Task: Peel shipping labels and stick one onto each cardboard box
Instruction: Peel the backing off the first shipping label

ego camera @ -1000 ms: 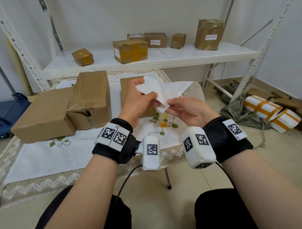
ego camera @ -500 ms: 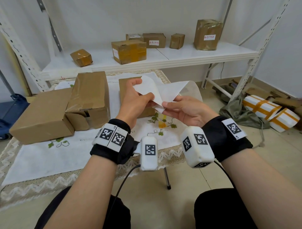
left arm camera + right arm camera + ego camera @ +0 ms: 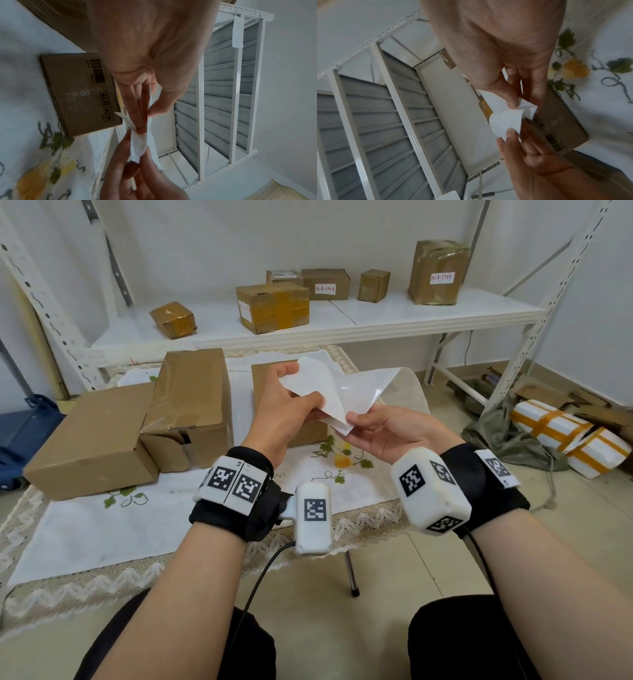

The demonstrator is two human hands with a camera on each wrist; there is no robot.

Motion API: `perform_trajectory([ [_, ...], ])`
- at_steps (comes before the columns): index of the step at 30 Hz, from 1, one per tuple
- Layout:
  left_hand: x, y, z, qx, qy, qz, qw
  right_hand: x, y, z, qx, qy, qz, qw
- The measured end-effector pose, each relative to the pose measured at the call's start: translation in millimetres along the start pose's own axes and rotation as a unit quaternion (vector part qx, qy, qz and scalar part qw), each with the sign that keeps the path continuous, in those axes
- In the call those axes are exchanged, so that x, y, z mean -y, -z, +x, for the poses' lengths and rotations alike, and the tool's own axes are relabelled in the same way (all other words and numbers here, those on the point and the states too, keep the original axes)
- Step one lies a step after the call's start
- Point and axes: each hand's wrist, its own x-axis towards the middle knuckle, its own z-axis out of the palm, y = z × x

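Head view, centre of frame: the left hand [image 3: 281, 409] pinches the white label [image 3: 308, 386] between thumb and curled fingers, while the right hand [image 3: 387, 429] pinches the lower corner of the glossy backing sheet [image 3: 370, 385] that fans toward the right. The two sheets part in a V and meet only at the bottom corner by the fingertips, so the peel appears nearly complete but not finished.

Directly behind the hands, on the embroidered tablecloth [image 3: 85, 529], lies a flat cardboard box [image 3: 263, 378]; no label shows on the part that is visible. At mid-left stand two further boxes, a taped box [image 3: 191, 392] leaning beside a low wide box [image 3: 92, 440]; neither shows a label on the faces in view.

Upper part of the frame, white shelf [image 3: 428, 309]: the tall box [image 3: 436, 272] at upper right and the middle box [image 3: 327, 284] each carry a white label with red writing. The large taped box [image 3: 274, 306] also shows a white label on its left face. Whether the small boxes there are labelled cannot be told.

Judged progress: several shelf boxes done; the three table boxes apparently remain, starting with this label.
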Motion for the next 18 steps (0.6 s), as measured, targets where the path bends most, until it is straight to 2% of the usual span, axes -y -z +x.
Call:
perform_trajectory([
  [4,1.3,5.3,4.1,-0.018,-0.017,0.022,0.999,1.1,3.2,1.2,-0.010,-0.013,0.033,0.999],
  [9,5.7,7.2,6.8,-0.015,-0.073,0.163,0.984,2.0,1.6,1.5,-0.056,0.001,-0.065,0.996],
  [13,6.3,5.7,4.1,0.012,-0.114,0.215,0.970,4.2,0.3,-2.2,-0.103,0.027,-0.162,0.981],
  [16,7.5,6.1,3.5,0.022,-0.145,0.236,0.961,7.6,-2.4,-7.7,-0.050,-0.011,-0.254,0.966],
  [18,7.4,6.7,2.3,0.032,-0.158,0.248,0.955,8.8,-6.0,-10.7,-0.001,-0.014,-0.270,0.963],
])
